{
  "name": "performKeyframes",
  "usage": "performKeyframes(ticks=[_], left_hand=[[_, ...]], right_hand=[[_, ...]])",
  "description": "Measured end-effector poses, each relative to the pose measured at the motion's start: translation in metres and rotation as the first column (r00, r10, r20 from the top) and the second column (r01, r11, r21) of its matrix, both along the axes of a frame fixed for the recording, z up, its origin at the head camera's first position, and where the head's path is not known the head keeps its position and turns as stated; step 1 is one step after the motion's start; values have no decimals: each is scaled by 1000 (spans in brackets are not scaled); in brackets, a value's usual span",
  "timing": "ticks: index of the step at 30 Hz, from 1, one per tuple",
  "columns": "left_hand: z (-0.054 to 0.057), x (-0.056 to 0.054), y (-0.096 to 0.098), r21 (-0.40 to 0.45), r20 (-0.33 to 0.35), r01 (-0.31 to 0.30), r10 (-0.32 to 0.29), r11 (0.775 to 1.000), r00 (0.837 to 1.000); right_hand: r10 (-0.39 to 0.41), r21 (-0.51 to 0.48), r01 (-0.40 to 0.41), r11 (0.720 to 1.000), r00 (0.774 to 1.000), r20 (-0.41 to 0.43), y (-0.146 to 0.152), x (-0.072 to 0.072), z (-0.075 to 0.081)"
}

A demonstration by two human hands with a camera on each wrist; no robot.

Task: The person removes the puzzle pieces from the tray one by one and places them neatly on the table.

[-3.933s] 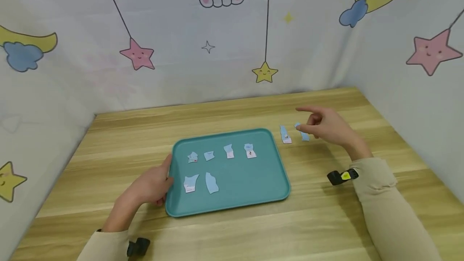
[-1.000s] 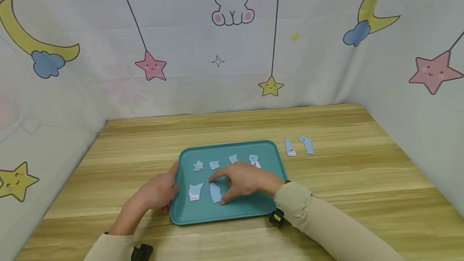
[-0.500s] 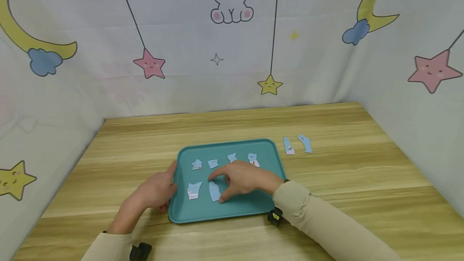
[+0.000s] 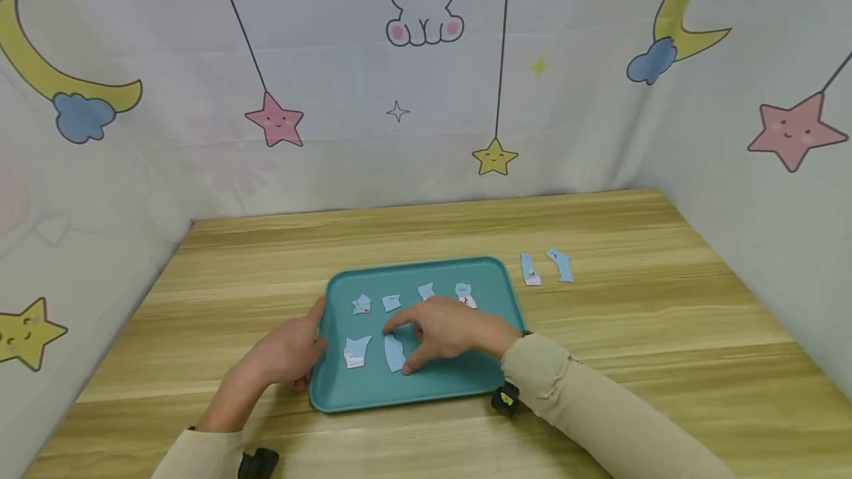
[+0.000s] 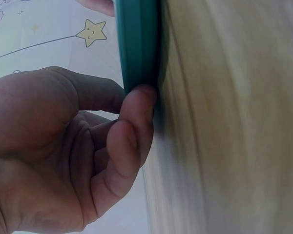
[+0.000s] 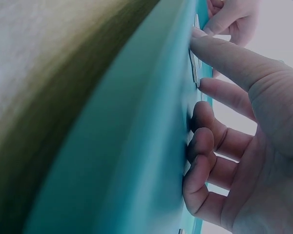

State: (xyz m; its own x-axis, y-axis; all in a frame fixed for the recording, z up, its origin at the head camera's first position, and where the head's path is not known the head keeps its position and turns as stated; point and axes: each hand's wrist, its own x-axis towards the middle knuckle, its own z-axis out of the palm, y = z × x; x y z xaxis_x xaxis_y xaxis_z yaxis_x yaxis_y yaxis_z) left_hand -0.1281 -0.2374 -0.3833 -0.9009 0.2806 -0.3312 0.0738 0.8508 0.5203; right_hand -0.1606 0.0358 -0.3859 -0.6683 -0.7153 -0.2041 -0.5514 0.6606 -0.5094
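Observation:
A teal tray (image 4: 359, 392) lies on the wooden table. My left hand (image 4: 286, 350) grips its left edge; in the left wrist view, curled fingers (image 5: 141, 112) touch the rim. Inside the tray, the thumb and index finger of my right hand (image 4: 446, 327) pinch a curved light-blue puzzle piece (image 4: 393, 353) at its two ends. Left of that piece is a larger blue-and-white piece (image 4: 356, 352). Several more pieces form a back row, among them a small one (image 4: 391, 303) and a printed one (image 4: 464, 291); my right hand partly covers this row.
Two puzzle pieces, a straight one (image 4: 529, 270) and a bent one (image 4: 561, 265), lie on the table (image 4: 639, 301) beyond the tray's back right corner. A printed cloth (image 4: 333, 94) walls the table at the back and sides.
Since the oldest frame my right hand has moved left, from the two loose pieces into the tray onto the curved piece. Over the last second both hands stay put; the view shifts slightly.

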Motion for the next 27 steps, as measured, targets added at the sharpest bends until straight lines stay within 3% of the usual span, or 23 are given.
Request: performKeyframes(ticks=[13, 27], left_hand=[[0, 1, 0, -3, 7, -13, 13, 1000, 1000], [-1, 0, 0, -3, 18, -18, 18, 1000, 1000]], right_hand=[[25, -96, -20, 995, 998, 51, 8, -4, -2], [0, -226, 20, 974, 996, 89, 37, -10, 12]])
